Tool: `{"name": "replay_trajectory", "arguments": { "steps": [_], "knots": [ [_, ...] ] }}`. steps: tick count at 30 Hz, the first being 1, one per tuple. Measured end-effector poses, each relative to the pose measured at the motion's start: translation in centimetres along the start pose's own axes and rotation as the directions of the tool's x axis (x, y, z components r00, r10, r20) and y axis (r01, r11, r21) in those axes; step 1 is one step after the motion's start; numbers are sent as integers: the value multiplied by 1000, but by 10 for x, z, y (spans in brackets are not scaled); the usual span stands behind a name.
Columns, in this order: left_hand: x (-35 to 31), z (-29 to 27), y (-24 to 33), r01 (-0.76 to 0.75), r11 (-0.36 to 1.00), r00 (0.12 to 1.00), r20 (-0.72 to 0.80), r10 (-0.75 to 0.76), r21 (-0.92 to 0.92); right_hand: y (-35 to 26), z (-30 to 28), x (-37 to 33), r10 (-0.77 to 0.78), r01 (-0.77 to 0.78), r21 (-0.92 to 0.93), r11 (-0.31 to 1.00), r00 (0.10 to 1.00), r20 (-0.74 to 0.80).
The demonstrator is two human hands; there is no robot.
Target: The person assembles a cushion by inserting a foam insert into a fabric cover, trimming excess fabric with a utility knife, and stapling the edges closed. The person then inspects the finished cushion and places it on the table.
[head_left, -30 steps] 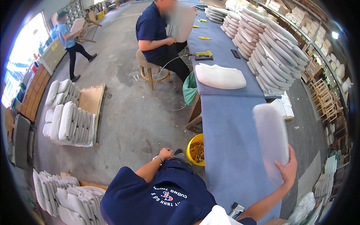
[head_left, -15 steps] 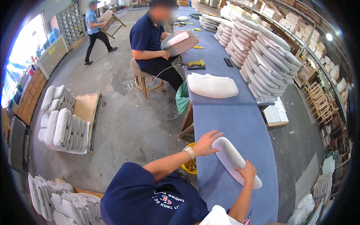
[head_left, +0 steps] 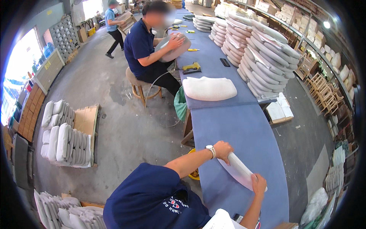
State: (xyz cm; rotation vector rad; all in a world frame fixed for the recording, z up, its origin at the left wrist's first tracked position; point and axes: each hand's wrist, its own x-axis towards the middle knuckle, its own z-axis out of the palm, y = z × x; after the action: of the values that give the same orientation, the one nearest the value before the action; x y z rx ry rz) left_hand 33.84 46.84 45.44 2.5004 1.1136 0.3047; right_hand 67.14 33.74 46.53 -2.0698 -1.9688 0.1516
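Observation:
A pale, upholstered seat pad (head_left: pixel 241 170) is tipped up on its edge over the blue table in front of me. My left hand (head_left: pixel 223 150), with a watch on its wrist, is closed round the pad's far end. Round the near right end my right hand (head_left: pixel 259 183) is closed, fingers over the outer edge. The pad's underside faces away and is mostly hidden. Farther up the table lies another pale seat pad (head_left: pixel 209 89), flat and untouched. Part of a small tool (head_left: pixel 238 218) shows by my right forearm; its kind is unclear.
Tall stacks of pads (head_left: pixel 267 57) stand along the table's right side, near a black phone (head_left: pixel 225 62). A yellow staple gun (head_left: pixel 191 68) with a hose lies farther up. A seated co-worker (head_left: pixel 139 45) holds a pad on the left. A yellow bucket (head_left: pixel 195 173) sits beside the table.
My left hand has closed on the pad's far end, where its fingers were spread before. The pad has tilted onto its edge. The co-worker's hand moved onto their pad; a person walked farther off.

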Motion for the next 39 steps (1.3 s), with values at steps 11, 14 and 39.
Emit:
{"name": "replay_trajectory", "arguments": {
  "steps": [11,14,39],
  "knots": [
    [10,12,-17,-99,993,985,-151,87,-71,32,50,9,426,-316,291,903,744,-515],
    [8,21,-24,-163,982,956,-260,135,-91,42,61,15,456,-314,336,888,690,-561],
    [-26,67,-43,-80,800,925,-342,-162,-595,193,72,-21,823,-787,606,-115,266,502]
  ]
}}
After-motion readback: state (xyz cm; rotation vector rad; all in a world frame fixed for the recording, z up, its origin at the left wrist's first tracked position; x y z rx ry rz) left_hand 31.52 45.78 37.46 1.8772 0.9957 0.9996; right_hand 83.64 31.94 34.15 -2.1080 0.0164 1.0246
